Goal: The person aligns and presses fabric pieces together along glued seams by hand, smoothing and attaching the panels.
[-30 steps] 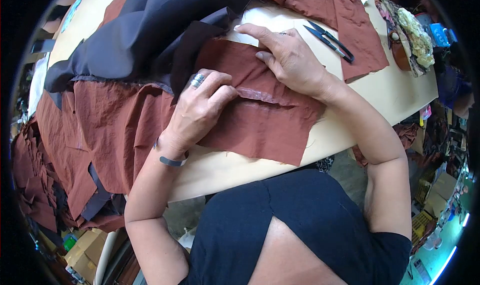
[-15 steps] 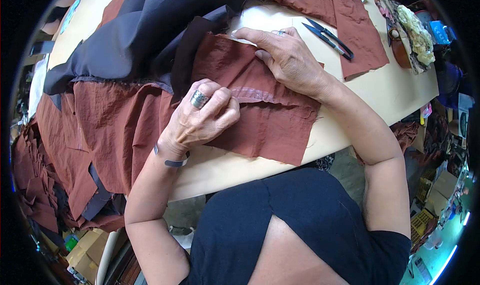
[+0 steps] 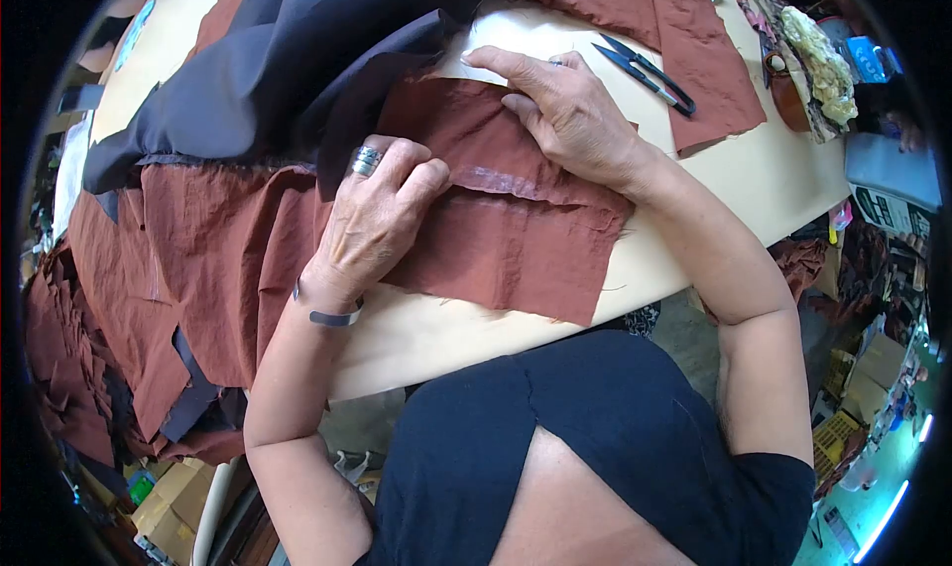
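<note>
A piece of reddish-brown fabric (image 3: 516,253) lies in front of me, with a raised fold and a pale, shiny strip (image 3: 496,182) running across it. My left hand (image 3: 382,204), wearing a wide ring and a cuff bracelet, is closed with its fingers pinched on the fabric at the strip's left end. Over the fabric's upper right rests my right hand (image 3: 570,115), its index finger stretched out past the top edge and the thumb apart from it. Dark fabric (image 3: 268,70) lies bunched just beyond my left hand.
Thread snips (image 3: 645,73) lie beyond my right hand, near more brown fabric (image 3: 704,60). A large brown panel (image 3: 218,258) hangs over the left of the cream table (image 3: 397,343). At the far right sits a crumpled plastic bag (image 3: 818,65). Boxes stand below.
My left hand has shifted slightly up and left. The dark fabric edge beside it has moved left, showing more of the brown piece. My right index finger and thumb are farther apart.
</note>
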